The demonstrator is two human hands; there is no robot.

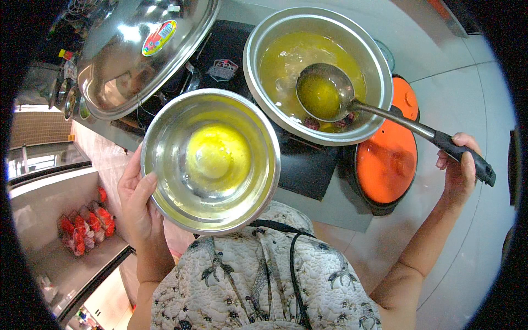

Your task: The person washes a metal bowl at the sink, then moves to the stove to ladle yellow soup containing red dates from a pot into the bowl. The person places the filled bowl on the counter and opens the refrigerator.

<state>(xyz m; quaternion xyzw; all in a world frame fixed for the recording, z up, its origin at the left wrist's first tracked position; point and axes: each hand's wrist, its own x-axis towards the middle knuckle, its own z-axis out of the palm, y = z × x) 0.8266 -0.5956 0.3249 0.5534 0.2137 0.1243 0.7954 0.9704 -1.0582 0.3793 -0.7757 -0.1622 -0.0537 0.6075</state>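
Observation:
My left hand (140,196) grips the rim of a stainless steel bowl (173,206) from the left, thumb over the edge. A pool of yellow liquid (218,156) lies in the bowl's bottom. My right hand (462,169) is closed around the black handle of a steel ladle (396,117). The ladle's round cup, with yellowish liquid in it, is over a large metal pot (256,88), at or near the surface of the broth (284,62); which one I cannot tell. Dark reddish pieces (311,123) show in the broth near the pot's front wall.
A domed metal lid (119,57) with a bright sticker stands tilted at the upper left. Under the pot is a black cooktop (305,169). An orange-lidded appliance (385,165) sits right of it. Several red-wrapped packs (86,227) lie on a shelf at the lower left.

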